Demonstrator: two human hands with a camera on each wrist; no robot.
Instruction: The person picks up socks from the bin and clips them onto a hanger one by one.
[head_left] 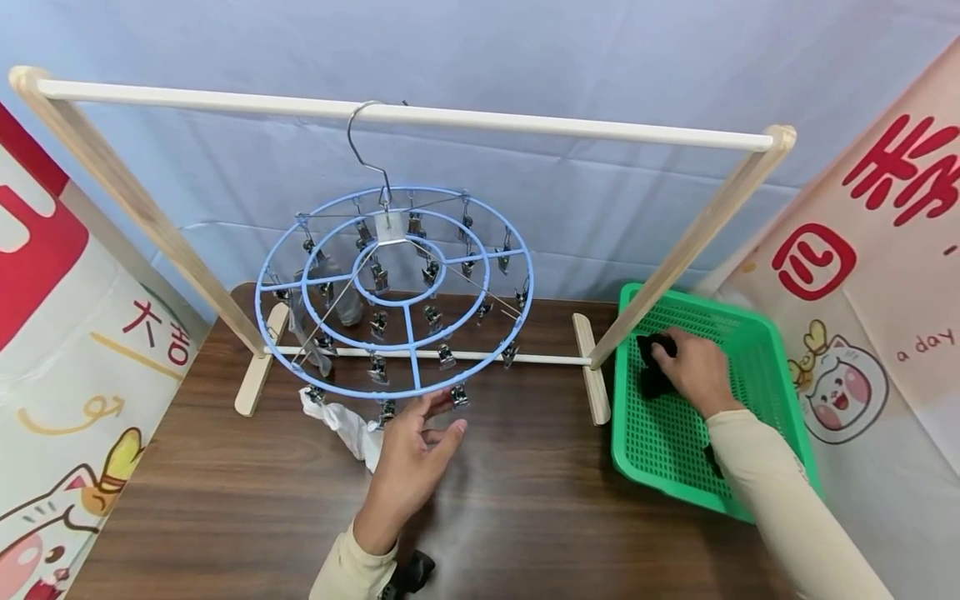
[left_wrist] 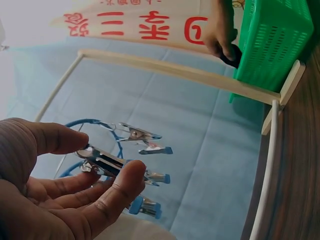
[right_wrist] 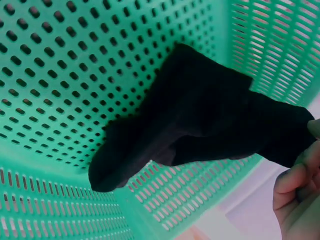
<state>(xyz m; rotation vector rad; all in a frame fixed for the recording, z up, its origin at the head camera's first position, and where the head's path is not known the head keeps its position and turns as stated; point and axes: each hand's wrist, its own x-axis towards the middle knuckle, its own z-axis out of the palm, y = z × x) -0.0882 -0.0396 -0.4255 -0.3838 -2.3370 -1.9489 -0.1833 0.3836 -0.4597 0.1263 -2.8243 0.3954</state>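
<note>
A round blue clip hanger [head_left: 411, 367] hangs by its metal hook from a white rail. At its front edge is my left hand [head_left: 408, 462]; in the left wrist view its thumb and fingers pinch a metal clip [left_wrist: 102, 161]. My right hand [head_left: 693, 371] reaches into a green basket [head_left: 626, 454] and grips the end of a black sock [right_wrist: 200, 110]. The sock's other end droops against the basket's holed wall. A white sock [head_left: 348, 425] and greyish, see-through socks [head_left: 343, 296] hang at the hanger's left side.
The wooden stand's rail [head_left: 562, 125] runs across above the hanger, with posts [head_left: 690, 242] on both sides. Another black piece [head_left: 712, 461] lies in the basket, partly hidden by my right forearm. A dark object [head_left: 416, 573] sits by my left wrist above the brown table [head_left: 540, 492].
</note>
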